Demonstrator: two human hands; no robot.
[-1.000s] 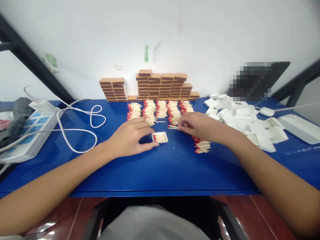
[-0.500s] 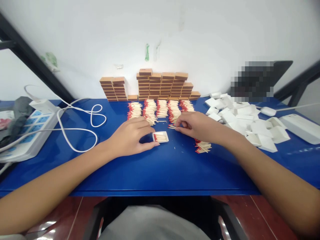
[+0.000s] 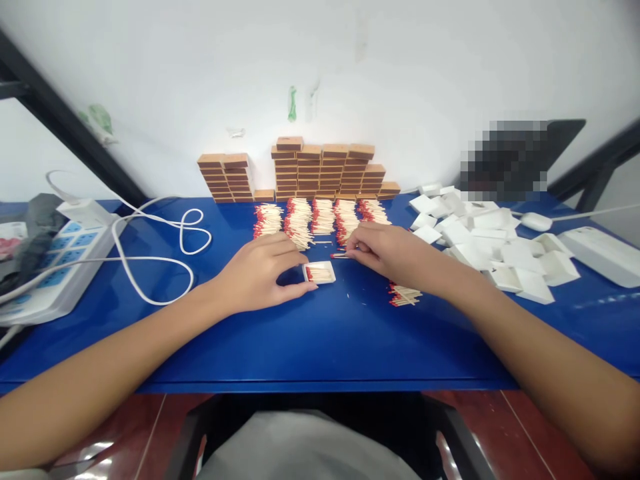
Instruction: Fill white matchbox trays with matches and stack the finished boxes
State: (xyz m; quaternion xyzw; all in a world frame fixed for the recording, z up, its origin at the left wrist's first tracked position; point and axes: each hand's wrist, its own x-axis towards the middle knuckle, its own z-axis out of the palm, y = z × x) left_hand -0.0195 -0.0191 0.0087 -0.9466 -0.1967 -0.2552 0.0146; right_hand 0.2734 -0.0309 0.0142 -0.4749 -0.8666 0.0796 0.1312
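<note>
My left hand (image 3: 265,273) rests on the table with thumb and fingers curved round the left end of a small white matchbox tray (image 3: 333,272). Inside that tray lies a layer of red-headed matches (image 3: 320,275). To the right and slightly behind it, my right hand (image 3: 387,250) pinches a match (image 3: 339,256), its red head pointing left; whether more than one is held I cannot make out. Several rows of loose matches (image 3: 324,217) lie just beyond both hands. A smaller pile of matches (image 3: 404,294) sits below my right hand.
Stacked brown matchboxes (image 3: 310,170) stand along the wall. A heap of white empty trays (image 3: 485,233) lies at the right, near a white box-shaped object (image 3: 603,255). At the left are a power strip (image 3: 65,260) and looping white cables (image 3: 150,301) on the blue table (image 3: 300,347).
My right hand has shifted slightly left, and the match in its pinch has moved left toward the tray. My left hand stays at the tray.
</note>
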